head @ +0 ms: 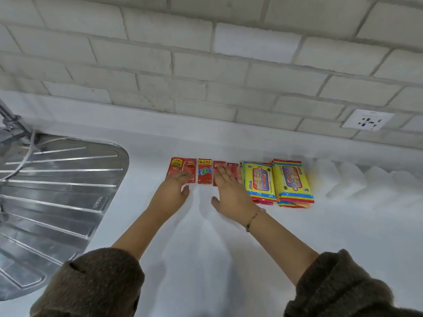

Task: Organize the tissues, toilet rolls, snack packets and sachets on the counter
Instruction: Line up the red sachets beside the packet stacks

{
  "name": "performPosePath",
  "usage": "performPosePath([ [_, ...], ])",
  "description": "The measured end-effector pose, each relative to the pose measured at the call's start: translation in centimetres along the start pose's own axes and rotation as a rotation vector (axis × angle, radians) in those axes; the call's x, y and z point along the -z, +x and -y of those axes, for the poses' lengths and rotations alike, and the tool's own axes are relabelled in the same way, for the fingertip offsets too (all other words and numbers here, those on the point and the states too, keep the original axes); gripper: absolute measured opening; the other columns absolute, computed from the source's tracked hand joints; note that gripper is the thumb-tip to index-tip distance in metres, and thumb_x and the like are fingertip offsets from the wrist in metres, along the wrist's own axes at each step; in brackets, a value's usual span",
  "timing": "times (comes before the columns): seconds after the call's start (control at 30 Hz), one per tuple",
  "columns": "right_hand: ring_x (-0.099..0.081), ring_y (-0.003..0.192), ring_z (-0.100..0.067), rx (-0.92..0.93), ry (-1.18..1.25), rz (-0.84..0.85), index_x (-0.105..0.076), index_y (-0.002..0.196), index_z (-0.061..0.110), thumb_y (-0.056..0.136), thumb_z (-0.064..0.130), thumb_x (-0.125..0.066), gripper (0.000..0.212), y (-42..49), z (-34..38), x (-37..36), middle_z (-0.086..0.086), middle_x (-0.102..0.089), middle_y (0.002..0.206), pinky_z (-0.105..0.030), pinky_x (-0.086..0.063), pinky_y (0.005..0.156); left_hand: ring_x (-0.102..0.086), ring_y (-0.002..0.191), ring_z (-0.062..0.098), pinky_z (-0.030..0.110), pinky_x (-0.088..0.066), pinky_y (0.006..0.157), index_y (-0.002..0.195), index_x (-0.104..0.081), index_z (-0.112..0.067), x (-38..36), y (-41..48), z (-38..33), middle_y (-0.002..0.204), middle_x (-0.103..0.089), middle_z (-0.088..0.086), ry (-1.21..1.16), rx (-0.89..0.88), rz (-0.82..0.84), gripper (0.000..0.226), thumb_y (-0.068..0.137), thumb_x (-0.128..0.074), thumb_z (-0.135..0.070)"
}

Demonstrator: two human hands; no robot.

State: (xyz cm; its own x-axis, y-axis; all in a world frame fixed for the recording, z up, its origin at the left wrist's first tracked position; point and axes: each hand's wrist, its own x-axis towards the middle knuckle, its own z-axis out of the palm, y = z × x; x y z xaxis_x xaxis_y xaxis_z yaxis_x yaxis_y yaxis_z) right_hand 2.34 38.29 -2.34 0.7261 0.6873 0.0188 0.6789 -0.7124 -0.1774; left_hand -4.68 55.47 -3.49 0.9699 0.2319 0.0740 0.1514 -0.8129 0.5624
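Red sachets [203, 172] sit in a flat row on the counter [201, 259], just left of the wipes [278, 181]. I'd judge them light, thin and slippery, so slide them under flat fingers or pinch a short edge. Left hand [174, 191] and right hand [230, 192] are both released, fingers pressing sachets, gripping nothing. Counter is white and smooth. Drainboard [57, 191] is well left of the wipes, socket [368, 121] up-right of them.
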Motion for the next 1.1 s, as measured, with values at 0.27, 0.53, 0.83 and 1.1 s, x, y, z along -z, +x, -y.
performPosePath([
  [0.27, -0.042, 0.133, -0.018, -0.204, 0.143, -0.137, -0.042, 0.138, 0.015, 0.089, 0.022, -0.054, 0.051, -14.7, -9.1, 2.5, -0.003, -0.052, 0.138, -0.038, 0.001, 0.117, -0.048, 0.126, 0.013, 0.024, -0.033, 0.106, 0.124, -0.057, -0.025, -6.1, -4.4, -12.0, 0.137, -0.053, -0.004, -0.121, -0.155, 0.176, 0.033, 0.093, -0.050, -0.017],
  [0.53, -0.038, 0.134, -0.014, -0.502, 0.178, -0.140, -0.041, 0.137, 0.019, 0.090, 0.025, -0.051, 0.048, -30.4, -19.7, 3.8, 0.004, -0.047, 0.140, -0.044, -0.003, 0.118, -0.053, 0.117, 0.010, 0.014, -0.032, 0.098, 0.115, -0.063, -0.024, -14.3, -8.1, -24.3, 0.125, -0.061, -0.006, -0.198, -0.284, 0.243, 0.029, 0.091, -0.051, -0.013],
  [0.83, -0.059, 0.095, -0.034, -0.712, -0.045, -0.054, -0.062, 0.114, 0.008, 0.078, 0.015, -0.064, 0.036, -45.9, -31.1, 3.5, -0.012, -0.064, 0.111, -0.045, -0.046, 0.086, -0.056, 0.111, 0.009, 0.019, -0.039, 0.098, 0.111, -0.066, -0.022, -22.8, -12.7, -34.7, 0.118, -0.064, -0.006, -0.244, -0.310, 0.309, 0.028, 0.089, -0.052, -0.010],
  [1.1, -0.059, 0.072, -0.030, -0.767, -0.073, -0.082, -0.066, 0.094, 0.004, 0.068, 0.010, -0.075, 0.029, -53.7, -34.4, 2.6, -0.012, -0.064, 0.088, -0.037, -0.051, 0.059, -0.055, 0.111, 0.008, 0.014, -0.034, 0.094, 0.113, -0.065, -0.021, -25.2, -14.9, -38.7, 0.119, -0.063, -0.005, -0.252, -0.281, 0.316, 0.029, 0.090, -0.051, -0.009],
])
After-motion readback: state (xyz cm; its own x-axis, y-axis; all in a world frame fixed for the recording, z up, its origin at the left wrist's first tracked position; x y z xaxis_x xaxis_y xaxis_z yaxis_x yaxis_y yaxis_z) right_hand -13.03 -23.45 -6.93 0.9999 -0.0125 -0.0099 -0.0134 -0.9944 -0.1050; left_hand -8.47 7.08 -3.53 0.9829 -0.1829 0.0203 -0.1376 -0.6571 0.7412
